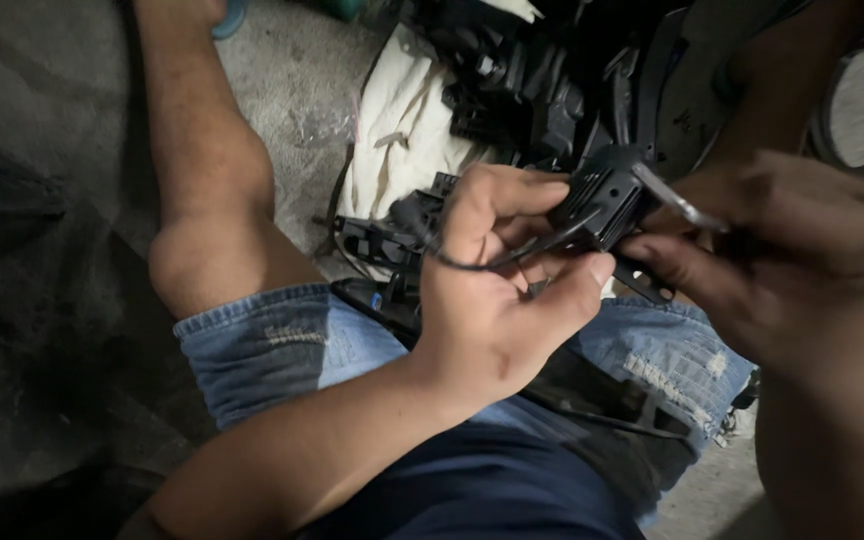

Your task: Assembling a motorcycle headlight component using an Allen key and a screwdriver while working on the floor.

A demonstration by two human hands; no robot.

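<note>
Left hand (497,290): raised over the lap, palm turned up toward the camera, fingers curled inward. Thumb and fingertips close on the near side of a small black plastic part (602,205). A thin black wire (492,262) runs from the part across the palm and loops back toward the fingers.

Right hand (782,255): dark and blurred at the right of the view, fingers bent toward the same part. Thumb and forefinger pinch a slim grey metal tool (677,203), whose tip rests against the top of the black plastic part. How tightly the other fingers are closed cannot be told.

Black plastic part: boxy, ribbed on one face, held between both hands above the right thigh, clear of the floor.

Clothing: blue denim shorts (282,345) with frayed hems, one leg on each side of the hands; dark blue shirt (492,490) at the bottom of the view. The left knee is bent, the bare shin stretching toward the top left.

Surroundings: grey concrete floor (52,250). A cream cloth (402,130) lies on the floor beyond the knees. On and beside it, a heap of black plastic pieces (532,90), several with clips and connectors; one more black piece (377,240) lies just behind the left hand, near the shorts. Curved dark bars show at the top right corner, too cut off to identify.
</note>
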